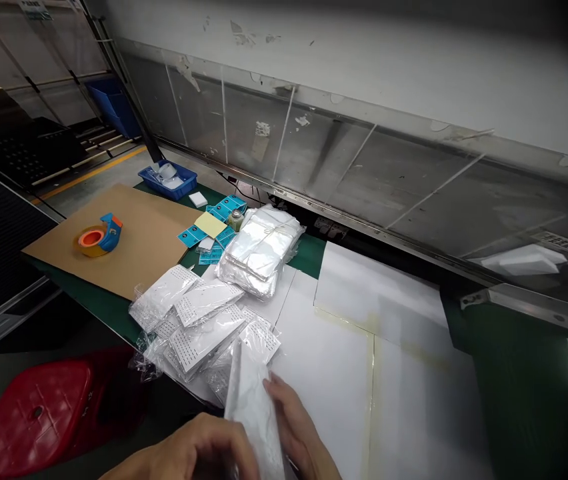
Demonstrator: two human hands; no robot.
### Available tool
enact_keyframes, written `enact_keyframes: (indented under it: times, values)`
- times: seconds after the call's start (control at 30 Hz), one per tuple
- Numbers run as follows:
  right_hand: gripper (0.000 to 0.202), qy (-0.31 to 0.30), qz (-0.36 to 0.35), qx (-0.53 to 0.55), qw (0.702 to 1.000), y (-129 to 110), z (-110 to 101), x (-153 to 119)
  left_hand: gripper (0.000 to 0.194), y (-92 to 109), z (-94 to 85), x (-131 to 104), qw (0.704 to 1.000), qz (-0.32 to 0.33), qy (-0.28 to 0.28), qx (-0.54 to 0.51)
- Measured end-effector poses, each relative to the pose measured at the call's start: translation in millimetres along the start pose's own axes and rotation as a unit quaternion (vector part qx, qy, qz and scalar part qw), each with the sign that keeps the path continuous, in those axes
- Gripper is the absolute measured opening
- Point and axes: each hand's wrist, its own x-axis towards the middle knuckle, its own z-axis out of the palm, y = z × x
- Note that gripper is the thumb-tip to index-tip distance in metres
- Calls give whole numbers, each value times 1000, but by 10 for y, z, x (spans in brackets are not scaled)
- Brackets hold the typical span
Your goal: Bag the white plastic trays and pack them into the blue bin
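Note:
Between my hands, at the bottom of the head view, is a white packet (251,403) in clear plastic, tilted on its narrow side. My right hand (294,423) grips its right side, thumb and fingers along the edge. On the left side my left hand (204,443) has its fingers curled against the packet; its fingertips are partly hidden. Just beyond lies a loose pile of bagged white sheets with printed rows (204,333). A tied stack of clear plastic bags (264,243) sits behind that pile.
A tape dispenser (99,235) rests on a cardboard sheet (137,267). Blue labels (191,235), a yellow pad (211,225), a small jar (235,219) and a blue tray (184,187) stand farther back. White sheets (334,367) cover the right side. A red stool (34,407) stands lower left.

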Motion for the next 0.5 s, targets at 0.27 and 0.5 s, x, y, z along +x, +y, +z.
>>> enact_keyframes:
  times: [0.27,0.5]
  values:
    - [90,88,-154,-232,956,-33,46,555,57,-640,-597,139,954,-56,294,-37]
    - [47,161,-187,-485,839,-613,-499,181,84,-1042,-742,241,905,-81,358,217]
